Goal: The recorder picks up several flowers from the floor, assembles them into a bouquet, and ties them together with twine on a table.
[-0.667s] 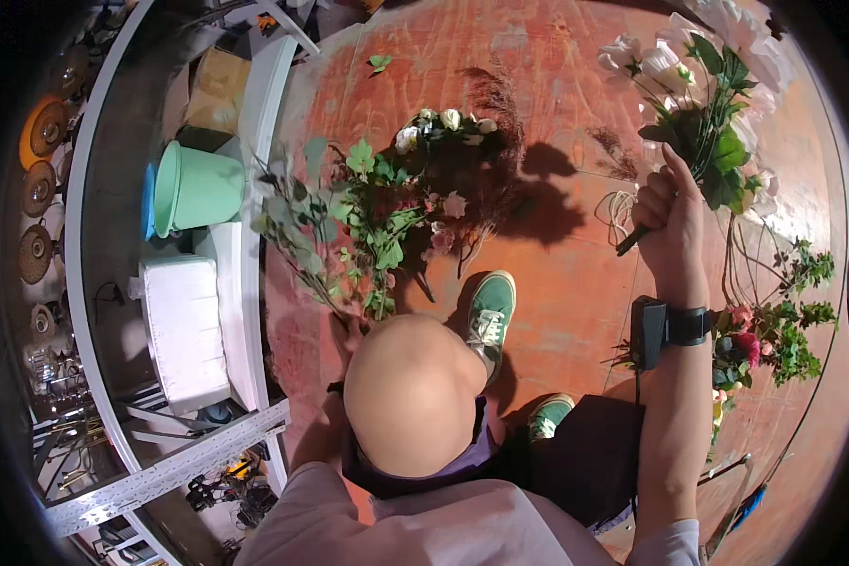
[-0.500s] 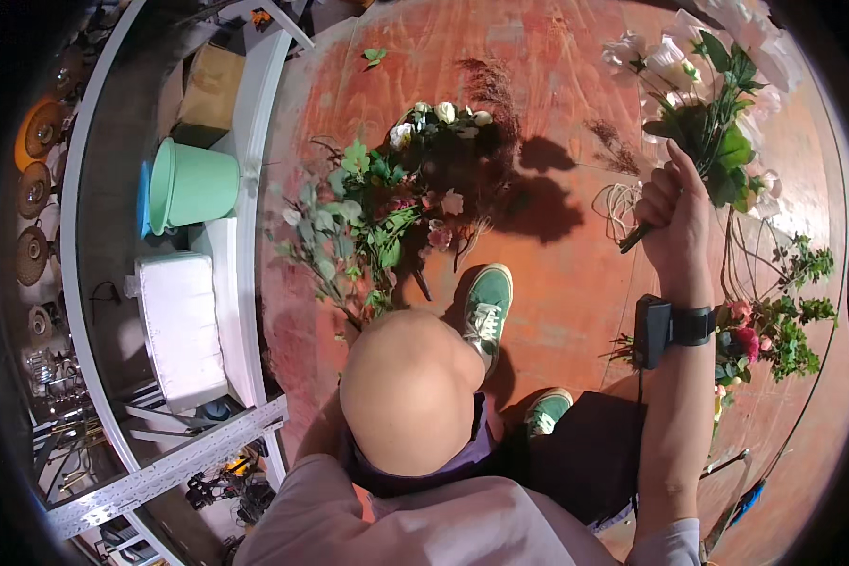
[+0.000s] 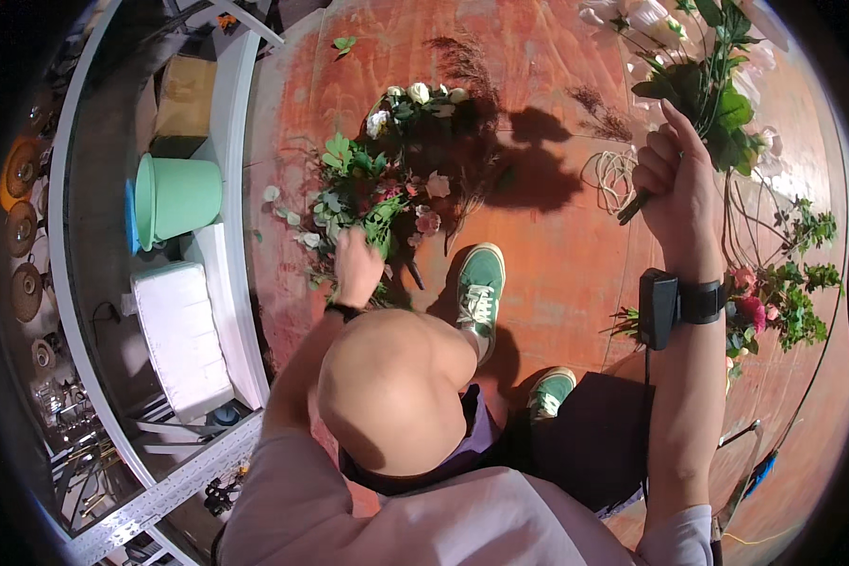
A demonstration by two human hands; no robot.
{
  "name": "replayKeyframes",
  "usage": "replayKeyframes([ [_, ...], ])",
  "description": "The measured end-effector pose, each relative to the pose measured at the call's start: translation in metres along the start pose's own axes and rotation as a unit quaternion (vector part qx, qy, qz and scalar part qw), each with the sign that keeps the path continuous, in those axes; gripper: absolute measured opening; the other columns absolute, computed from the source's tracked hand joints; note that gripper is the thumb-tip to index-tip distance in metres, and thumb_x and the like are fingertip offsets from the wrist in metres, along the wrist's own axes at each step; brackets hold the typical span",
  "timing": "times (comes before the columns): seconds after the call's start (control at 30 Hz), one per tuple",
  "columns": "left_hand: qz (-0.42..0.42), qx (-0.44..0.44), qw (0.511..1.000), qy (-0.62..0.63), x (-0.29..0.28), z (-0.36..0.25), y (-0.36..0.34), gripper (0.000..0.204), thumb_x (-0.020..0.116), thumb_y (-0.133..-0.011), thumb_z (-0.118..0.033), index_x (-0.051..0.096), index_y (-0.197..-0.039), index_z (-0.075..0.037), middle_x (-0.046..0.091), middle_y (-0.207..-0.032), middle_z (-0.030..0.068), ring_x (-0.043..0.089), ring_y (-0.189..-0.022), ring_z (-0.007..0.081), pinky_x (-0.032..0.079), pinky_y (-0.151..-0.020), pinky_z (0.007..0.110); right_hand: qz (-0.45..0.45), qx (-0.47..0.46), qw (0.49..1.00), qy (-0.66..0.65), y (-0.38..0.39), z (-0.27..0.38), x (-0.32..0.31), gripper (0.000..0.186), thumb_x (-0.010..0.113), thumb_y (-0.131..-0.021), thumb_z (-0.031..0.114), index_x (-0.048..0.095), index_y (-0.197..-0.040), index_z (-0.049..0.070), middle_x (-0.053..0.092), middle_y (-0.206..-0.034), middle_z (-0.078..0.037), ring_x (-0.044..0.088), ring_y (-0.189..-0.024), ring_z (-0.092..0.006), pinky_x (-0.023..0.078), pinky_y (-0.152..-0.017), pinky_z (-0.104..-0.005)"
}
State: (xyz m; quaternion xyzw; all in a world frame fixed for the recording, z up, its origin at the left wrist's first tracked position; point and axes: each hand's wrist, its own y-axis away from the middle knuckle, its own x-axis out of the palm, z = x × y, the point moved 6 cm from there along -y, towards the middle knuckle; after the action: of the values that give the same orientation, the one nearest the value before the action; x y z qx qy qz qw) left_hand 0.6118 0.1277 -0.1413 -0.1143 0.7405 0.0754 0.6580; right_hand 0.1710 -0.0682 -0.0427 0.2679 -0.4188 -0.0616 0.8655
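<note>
My right hand (image 3: 673, 168) is closed around the green stems of a bunch of large pale flowers with dark leaves (image 3: 731, 108), held at upper right. My left hand (image 3: 357, 264) is just beyond my bent knee, fingers apart and slightly curled at the lower edge of a pile of leafy stems (image 3: 387, 212) with pink flowers on the floor. Small white roses (image 3: 417, 94) lie at the back of the pile beside brown feathery plumes (image 3: 472, 71). A loose coil of pale cord (image 3: 613, 184) lies left of the held stems.
At left stands a white metal frame (image 3: 245, 321) around a mint bucket (image 3: 179, 198), cardboard box (image 3: 184, 94) and white padded block (image 3: 179, 340); woven round items line the far left. More flowers (image 3: 774, 311) lie at right. My green shoes (image 3: 481, 292) are on the reddish board floor (image 3: 547, 283).
My left hand has come up from behind the knee into the foliage, and the grey-green leaves there have shifted. My right hand and its bunch sit slightly higher in the view.
</note>
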Motion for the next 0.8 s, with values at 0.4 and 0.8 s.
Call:
replayKeyframes([
  [0.4,0.235,0.17,0.946,-0.147,0.116,-0.055,-0.12,0.047,0.071,-0.076,-0.027,0.061,-0.118,-0.012,0.068,-0.107,0.0166,0.058,-0.111,0.0387,0.047,-0.093,0.049,-0.008,0.008,1.0,-0.013,-0.003,0.004,-0.013,0.036,0.067,-0.094,0.02,0.041,-0.069,0.02,0.024,-0.056,0.01,0.021,-0.046,-0.004,0.017,-0.041,-0.023],
  [0.8,0.225,0.176,0.957,-0.054,0.005,-0.001,-0.121,0.044,0.048,-0.098,-0.035,0.059,-0.132,-0.009,0.059,-0.134,0.0157,0.048,-0.128,0.0339,0.029,-0.112,0.049,0.034,0.034,0.999,-0.005,-0.004,-0.014,0.015,0.036,0.067,-0.094,0.023,0.04,-0.07,0.022,0.022,-0.056,0.012,0.019,-0.046,-0.0029,0.014,-0.042,-0.0221],
])
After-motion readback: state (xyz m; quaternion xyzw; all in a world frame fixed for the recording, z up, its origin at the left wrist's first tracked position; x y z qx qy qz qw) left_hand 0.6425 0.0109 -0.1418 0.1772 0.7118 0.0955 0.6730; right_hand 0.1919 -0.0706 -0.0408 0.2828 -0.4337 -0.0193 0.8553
